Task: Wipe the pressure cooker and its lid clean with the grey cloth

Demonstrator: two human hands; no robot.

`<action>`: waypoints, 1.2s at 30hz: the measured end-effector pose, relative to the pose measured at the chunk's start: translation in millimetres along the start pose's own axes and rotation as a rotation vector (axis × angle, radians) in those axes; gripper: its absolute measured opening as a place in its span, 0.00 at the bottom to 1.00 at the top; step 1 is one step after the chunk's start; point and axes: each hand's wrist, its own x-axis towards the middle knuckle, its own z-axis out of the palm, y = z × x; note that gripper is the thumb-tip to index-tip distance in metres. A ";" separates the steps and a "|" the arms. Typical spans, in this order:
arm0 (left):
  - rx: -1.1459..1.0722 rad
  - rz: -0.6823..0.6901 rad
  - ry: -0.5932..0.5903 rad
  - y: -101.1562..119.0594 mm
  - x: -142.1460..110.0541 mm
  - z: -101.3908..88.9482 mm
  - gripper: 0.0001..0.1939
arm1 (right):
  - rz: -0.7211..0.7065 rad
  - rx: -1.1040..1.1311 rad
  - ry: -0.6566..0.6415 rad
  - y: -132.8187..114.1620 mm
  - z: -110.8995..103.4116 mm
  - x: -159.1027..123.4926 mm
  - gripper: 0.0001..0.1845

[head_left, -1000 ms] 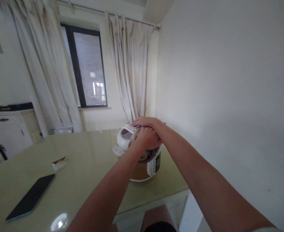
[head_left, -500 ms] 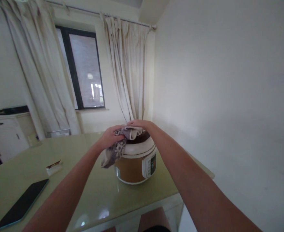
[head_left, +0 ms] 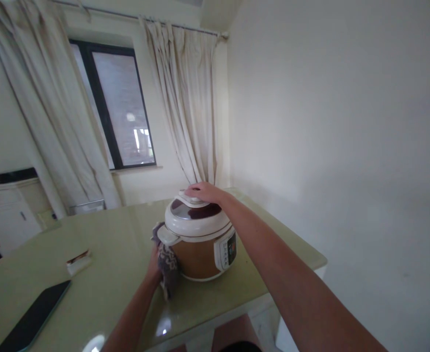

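Observation:
A round cooker (head_left: 200, 249) with a white lid and a brown body stands near the right end of the pale green table (head_left: 101, 278). My right hand (head_left: 203, 191) rests on the lid's top handle, fingers curled over it. My left hand (head_left: 153, 268) presses a grey patterned cloth (head_left: 167, 266) against the cooker's left side, low down by the table top. The cooker's control panel (head_left: 226, 250) faces me.
A dark phone (head_left: 32, 318) lies on the table at the left, and a small packet (head_left: 77, 261) beyond it. A white wall rises at the right, a curtained window (head_left: 116, 107) behind, a white cabinet (head_left: 6, 215) at the far left. The table edge runs just below the cooker.
My left hand has carried the cloth from the lid down to the cooker's left side. My right hand stays on the lid top. The view has shifted a little to the right.

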 end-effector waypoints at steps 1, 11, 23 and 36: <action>0.005 -0.013 0.021 -4.1 -8.4 1.0 0.37 | 0.002 0.000 0.008 -0.6 0.3 -0.3 0.23; 0.663 0.381 0.198 10.2 -122.1 74.9 0.19 | -0.127 -0.035 0.172 4.1 12.8 -6.8 0.21; 0.865 1.171 -0.404 190.1 -60.0 51.4 0.07 | -0.183 0.056 0.158 7.8 14.6 -7.3 0.22; 0.083 0.444 -0.152 129.9 85.1 -70.4 0.24 | -0.141 0.003 0.194 9.6 15.8 -3.0 0.20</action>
